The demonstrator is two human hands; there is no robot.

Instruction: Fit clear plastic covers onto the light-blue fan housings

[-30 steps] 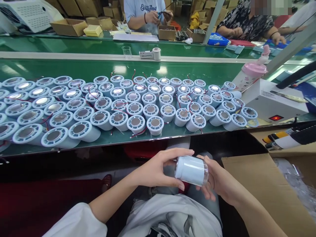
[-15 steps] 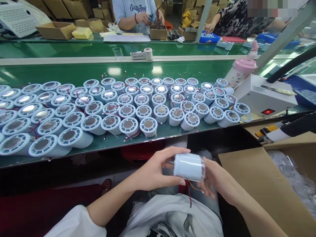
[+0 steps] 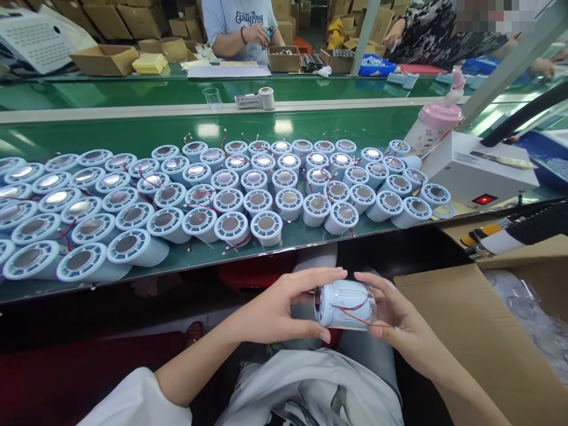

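Above my lap, a light-blue plastic cylindrical housing (image 3: 344, 299) lies on its side between my hands. Red, dark and orange wires run along its near side towards the right. A clear plastic cover (image 3: 371, 305) surrounds its right end. My left hand (image 3: 295, 305) curves around the left end, fingers over the top and thumb below. My right hand (image 3: 397, 310) grips the covered end, its thumb by the orange wire. Many similar light-blue housings (image 3: 266, 228) with round metallic discs and thin wires stand in rows on the green bench (image 3: 155, 127).
On my right an open cardboard box (image 3: 439, 319) holds clear plastic covers (image 3: 528, 313). A white device (image 3: 479, 171) with a lit red switch and a pink-lidded bottle (image 3: 437, 121) stand at the bench's right. Two people work across the bench, near cardboard boxes (image 3: 284, 59).
The housing has rolled between my hands, so its wires, hanging below before, now lie across its visible side. My right fingers have come up around the covered end.
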